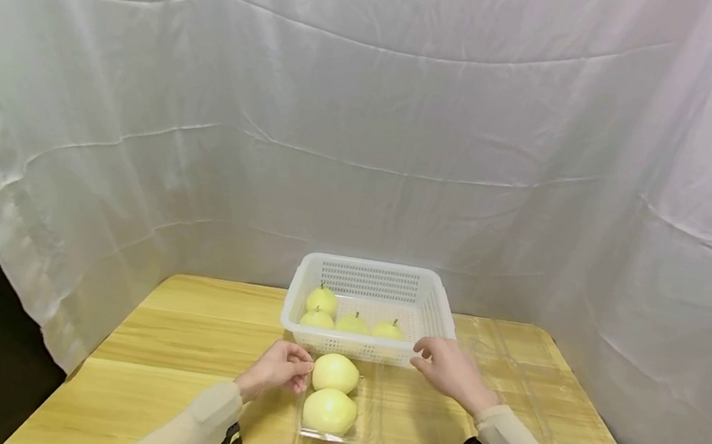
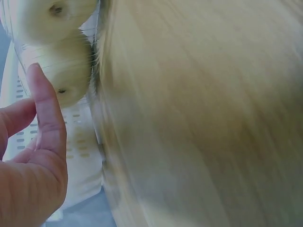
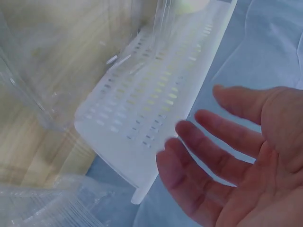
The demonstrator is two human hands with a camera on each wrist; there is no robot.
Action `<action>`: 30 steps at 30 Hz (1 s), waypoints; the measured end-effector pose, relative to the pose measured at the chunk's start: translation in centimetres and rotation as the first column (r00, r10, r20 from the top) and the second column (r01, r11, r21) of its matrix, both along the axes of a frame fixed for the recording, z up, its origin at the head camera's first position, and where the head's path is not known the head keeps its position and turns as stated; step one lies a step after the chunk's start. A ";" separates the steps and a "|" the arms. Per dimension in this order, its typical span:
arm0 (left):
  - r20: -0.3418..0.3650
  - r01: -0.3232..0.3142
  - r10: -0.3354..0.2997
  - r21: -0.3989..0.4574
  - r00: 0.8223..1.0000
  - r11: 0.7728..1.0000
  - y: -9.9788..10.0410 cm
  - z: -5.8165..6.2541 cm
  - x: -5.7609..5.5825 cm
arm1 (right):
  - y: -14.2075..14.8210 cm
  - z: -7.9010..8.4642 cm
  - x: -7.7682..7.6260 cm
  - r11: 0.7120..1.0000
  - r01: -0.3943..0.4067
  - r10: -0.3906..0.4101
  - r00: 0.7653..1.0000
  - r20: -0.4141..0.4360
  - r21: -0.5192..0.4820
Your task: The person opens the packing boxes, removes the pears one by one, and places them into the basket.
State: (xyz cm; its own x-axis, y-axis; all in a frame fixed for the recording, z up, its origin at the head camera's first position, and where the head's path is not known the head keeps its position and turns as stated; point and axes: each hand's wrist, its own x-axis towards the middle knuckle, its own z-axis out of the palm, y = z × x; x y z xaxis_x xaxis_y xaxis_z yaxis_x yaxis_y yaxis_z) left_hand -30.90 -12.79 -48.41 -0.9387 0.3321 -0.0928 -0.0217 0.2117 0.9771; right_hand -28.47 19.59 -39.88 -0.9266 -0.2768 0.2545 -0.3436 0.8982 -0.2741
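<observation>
Two yellow pears (image 1: 330, 411) sit one behind the other in a clear plastic clamshell box (image 1: 322, 436), whose lid lies folded out to the right. My left hand (image 1: 282, 370) is at the box's left side beside the rear pear (image 1: 336, 374). In the left wrist view, its index finger (image 2: 47, 113) is extended against the clear wall. My right hand (image 1: 448, 368) hovers by the front right corner of a white slotted basket (image 1: 384, 266), fingers loosely bent and holding nothing. Several more pears (image 1: 322, 300) lie in the basket, mostly on its left and front.
More clear plastic boxes (image 1: 549, 397) lie on the right side of the wooden table (image 1: 190, 350). Grey-white cloth (image 1: 393, 144) hangs behind the table and along its sides.
</observation>
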 end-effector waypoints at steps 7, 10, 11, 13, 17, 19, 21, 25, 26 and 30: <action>-0.241 -0.117 0.063 -0.219 0.968 0.969 -0.1 0.4 1.0 | 0.2 -0.3 -1.4 1.000 0.004 -0.002 0.998 -0.060 0.027; -0.403 -0.206 0.060 -0.331 0.913 0.921 0.1 1.0 1.3 | 0.5 -0.5 -2.0 1.000 -0.002 0.003 0.999 -0.038 0.022; -0.434 -0.214 0.045 -0.349 0.900 0.912 0.2 1.2 1.4 | 0.5 -0.6 -2.1 1.000 0.000 0.000 1.000 -0.023 0.012; -0.486 -0.215 0.004 -0.380 0.874 0.900 0.5 1.7 1.8 | 0.6 -0.6 -2.4 1.000 0.003 -0.003 1.000 -0.001 0.002; -0.553 -0.176 -0.114 -0.443 0.825 0.879 1.1 2.3 3.0 | 0.7 -0.7 -2.7 1.000 0.012 -0.012 0.999 0.034 -0.006; -0.564 -0.158 -0.179 -0.497 0.807 0.853 1.4 2.5 3.7 | 0.8 -0.8 -2.8 1.000 0.012 -0.012 0.999 0.043 -0.006; -0.564 -0.142 -0.247 -0.557 0.788 0.819 1.7 2.7 4.4 | 0.8 -0.7 -2.8 1.000 0.014 -0.014 0.999 0.048 -0.012; -0.567 -0.149 -0.348 -0.652 0.747 0.743 2.3 3.0 5.3 | 0.7 -0.6 -3.0 1.000 0.017 -0.016 0.999 0.049 -0.006; -0.569 -0.157 -0.363 -0.667 0.738 0.728 2.4 3.0 5.5 | 0.7 -0.6 -3.0 1.000 0.017 -0.017 0.998 0.054 -0.004; -0.559 -0.170 -0.401 -0.711 0.726 0.683 2.9 2.8 6.1 | 0.7 -0.8 -3.1 1.000 0.018 -0.018 0.997 0.077 0.003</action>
State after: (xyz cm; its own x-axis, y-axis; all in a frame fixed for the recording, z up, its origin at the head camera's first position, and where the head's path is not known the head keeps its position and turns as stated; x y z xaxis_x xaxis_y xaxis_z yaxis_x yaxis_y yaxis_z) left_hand -24.76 -9.86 -45.63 -0.7994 0.5467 0.2490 0.5998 0.7499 0.2791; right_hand -31.56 20.32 -40.67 -0.9483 -0.2604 0.1815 -0.3053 0.9048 -0.2968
